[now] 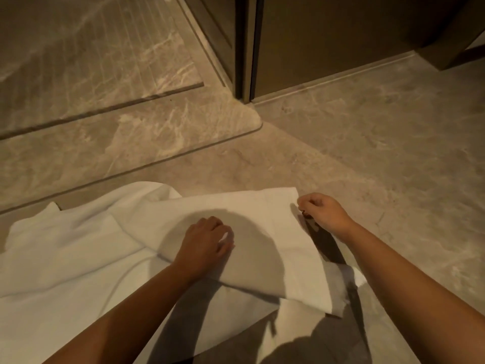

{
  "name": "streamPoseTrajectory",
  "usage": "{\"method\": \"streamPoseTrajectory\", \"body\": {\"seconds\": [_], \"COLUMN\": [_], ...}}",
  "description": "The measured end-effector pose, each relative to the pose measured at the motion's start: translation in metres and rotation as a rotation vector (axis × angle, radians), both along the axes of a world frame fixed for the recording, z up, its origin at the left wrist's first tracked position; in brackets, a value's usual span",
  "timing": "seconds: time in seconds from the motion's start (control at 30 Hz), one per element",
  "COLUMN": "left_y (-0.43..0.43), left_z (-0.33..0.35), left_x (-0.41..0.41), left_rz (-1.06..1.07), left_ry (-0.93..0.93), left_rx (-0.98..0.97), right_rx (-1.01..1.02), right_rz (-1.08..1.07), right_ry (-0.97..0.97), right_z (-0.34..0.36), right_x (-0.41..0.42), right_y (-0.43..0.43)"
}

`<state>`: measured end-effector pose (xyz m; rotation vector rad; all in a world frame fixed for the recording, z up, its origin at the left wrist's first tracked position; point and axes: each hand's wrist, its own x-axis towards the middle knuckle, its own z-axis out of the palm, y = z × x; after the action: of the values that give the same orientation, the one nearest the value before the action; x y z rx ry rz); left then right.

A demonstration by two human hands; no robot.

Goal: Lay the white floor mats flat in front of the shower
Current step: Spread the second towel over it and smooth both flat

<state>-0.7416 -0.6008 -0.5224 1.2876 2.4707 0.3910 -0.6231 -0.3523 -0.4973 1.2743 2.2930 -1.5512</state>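
Two white floor mats lie on the marble floor at the bottom of the view. The upper mat [236,208], folded and creased, lies askew over the lower, rumpled mat [65,258]. My left hand [207,241] rests on the middle of the upper mat with its fingers curled into the cloth. My right hand [321,212] pinches that mat's right edge near its far corner. The shower's low stone threshold [157,143] runs just beyond the mats.
A dark door frame post [245,48] stands at the threshold's right end, with a dark wall panel [341,35] beside it. Bare marble floor [380,153] spreads to the right. The grooved shower floor [78,48] lies at the upper left.
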Motion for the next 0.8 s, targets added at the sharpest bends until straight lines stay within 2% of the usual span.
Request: {"method": "streamPoseTrajectory", "body": {"seconds": [0.17, 0.37, 0.47, 0.63, 0.73, 0.8], "left_y": [-0.007, -0.007, -0.009, -0.011, -0.012, -0.013], "left_z": [0.002, -0.002, -0.004, -0.011, -0.012, -0.01], "left_x": [-0.005, -0.004, -0.003, 0.0, 0.001, 0.001], "left_rz": [0.018, 0.082, 0.093, 0.097, 0.104, 0.123], "left_ry": [0.076, -0.004, 0.017, 0.063, 0.073, 0.069], "left_rx": [-0.036, -0.036, -0.023, -0.025, -0.013, -0.011], "right_rx": [0.274, 0.048, 0.018, -0.052, -0.026, -0.075], "right_rz": [0.055, -0.257, -0.218, -0.325, -0.229, -0.147], "right_ry": [-0.124, -0.015, 0.029, 0.183, 0.241, 0.352], "right_z": [-0.016, -0.026, -0.025, -0.014, 0.002, 0.02], "right_x": [-0.034, -0.054, -0.056, -0.062, -0.063, -0.063], "right_y": [-0.013, -0.014, -0.02, -0.021, -0.026, -0.029]}}
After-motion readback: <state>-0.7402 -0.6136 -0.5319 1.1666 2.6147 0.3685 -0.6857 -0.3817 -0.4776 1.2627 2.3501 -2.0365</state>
